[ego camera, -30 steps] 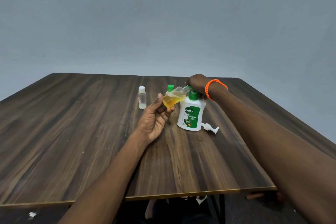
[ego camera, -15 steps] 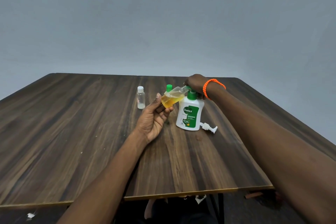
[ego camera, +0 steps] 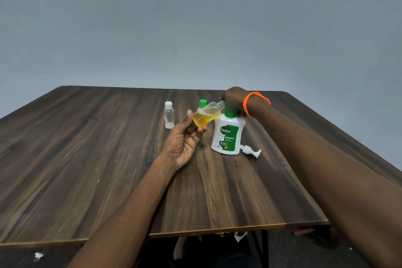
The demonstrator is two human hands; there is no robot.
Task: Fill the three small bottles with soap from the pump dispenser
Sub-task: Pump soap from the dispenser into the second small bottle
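Tilting a small clear plastic bottle [ego camera: 205, 116] half full of yellow soap, left hand [ego camera: 182, 143] grip pinches it above dark wood worktop [ego camera: 87, 159]; right hand [ego camera: 233, 98] grip seemingly curled on white green-necked dispenser [ego camera: 227, 137].

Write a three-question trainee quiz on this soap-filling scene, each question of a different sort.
1. True or false: the white pump head is screwed onto the white Dettol dispenser bottle.
2. Which hand holds the tilted clear small bottle with yellow soap? A) left hand B) right hand C) neither
3. Fill in: the clear empty small bottle with a white cap stands ____ on the dark wooden table.

Key: 1 false, it lies on the table beside the dispenser; 2 A; 3 upright.
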